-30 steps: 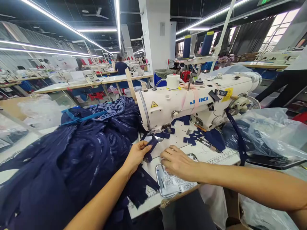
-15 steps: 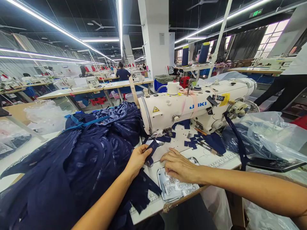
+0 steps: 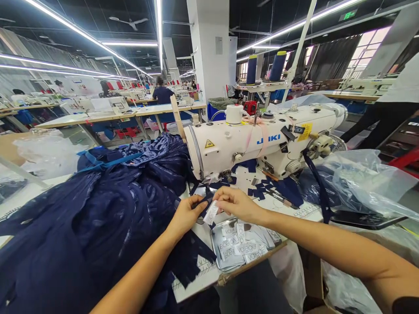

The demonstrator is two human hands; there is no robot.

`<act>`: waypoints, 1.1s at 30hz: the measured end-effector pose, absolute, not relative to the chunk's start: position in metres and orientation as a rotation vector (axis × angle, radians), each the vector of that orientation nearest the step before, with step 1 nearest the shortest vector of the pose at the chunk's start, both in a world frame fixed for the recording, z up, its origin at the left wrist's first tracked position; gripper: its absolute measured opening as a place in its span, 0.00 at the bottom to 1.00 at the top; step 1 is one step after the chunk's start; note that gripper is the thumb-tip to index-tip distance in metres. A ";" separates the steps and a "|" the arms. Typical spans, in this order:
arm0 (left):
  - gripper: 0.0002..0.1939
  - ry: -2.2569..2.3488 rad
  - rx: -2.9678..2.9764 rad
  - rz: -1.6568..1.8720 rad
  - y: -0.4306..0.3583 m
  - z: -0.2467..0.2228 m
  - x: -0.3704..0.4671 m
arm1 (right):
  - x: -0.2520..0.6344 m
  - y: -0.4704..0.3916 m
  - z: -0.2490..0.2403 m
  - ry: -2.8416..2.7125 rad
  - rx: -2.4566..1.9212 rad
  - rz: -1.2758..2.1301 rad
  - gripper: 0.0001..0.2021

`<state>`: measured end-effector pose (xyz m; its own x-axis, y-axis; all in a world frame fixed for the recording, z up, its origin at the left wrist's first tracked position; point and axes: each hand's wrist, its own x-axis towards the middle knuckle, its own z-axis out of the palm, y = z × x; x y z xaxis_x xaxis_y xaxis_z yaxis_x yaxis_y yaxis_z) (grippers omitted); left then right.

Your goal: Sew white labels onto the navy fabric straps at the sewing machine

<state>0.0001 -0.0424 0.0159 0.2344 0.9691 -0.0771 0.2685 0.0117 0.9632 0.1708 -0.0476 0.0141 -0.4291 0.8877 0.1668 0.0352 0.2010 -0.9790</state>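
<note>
At the near table edge, a rounded metal tray (image 3: 225,265) of overlapping white labels (image 3: 247,248), flat and rectangular, with dark lettering reading "valege" and turned various ways. Just beyond, above the tray's far-left corner, a single white label (image 3: 211,212), narrow and tilted, with faint lettering too small to read; pinched between thumb and fingers of the right hand (image 3: 240,205). Immediately to its left, a navy fabric strip (image 3: 208,199), matte, gripped between thumb and fingers of the left hand (image 3: 186,216); contact between label and strip not determinable.

Counts: two hands, each closed on one piece; one tray, with many labels, overlap preventing an exact figure; one foreground sewing machine (image 3: 225,144), white, lettered JUKI; two upright navy thread cones (image 3: 252,69), yellow at the top.

Surface: white tabletop (image 3: 183,293) with a ruler scale printed along the front; heaped navy garments (image 3: 98,218) on the left; small navy scraps (image 3: 260,192) beside the machine base; a clear plastic bag (image 3: 366,174) on the right.

Room: beyond, pale worktables (image 3: 157,109) with further machines; one person in a dark top (image 3: 163,93); a white column (image 3: 209,56); long strip lights (image 3: 160,35) and a ceiling fan (image 3: 129,22) under a dark ceiling.
</note>
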 end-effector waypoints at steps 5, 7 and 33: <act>0.17 1.150 1.332 0.841 -0.044 0.021 -0.003 | 0.151 -0.035 0.010 -1.552 -0.925 1.263 0.07; 0.18 1.118 1.302 0.865 -0.043 0.020 -0.004 | 0.149 -0.032 0.008 -1.526 -0.951 1.259 0.07; 0.14 1.197 1.201 0.923 -0.044 0.021 -0.002 | 0.150 -0.029 0.010 -1.342 -0.975 1.461 0.12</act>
<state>-0.0017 -0.0436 0.0209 0.1714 0.9689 -0.1783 0.0736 0.1679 0.9831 0.1495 -0.0289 0.0097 -0.2863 0.9579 0.0214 -0.1024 -0.0084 -0.9947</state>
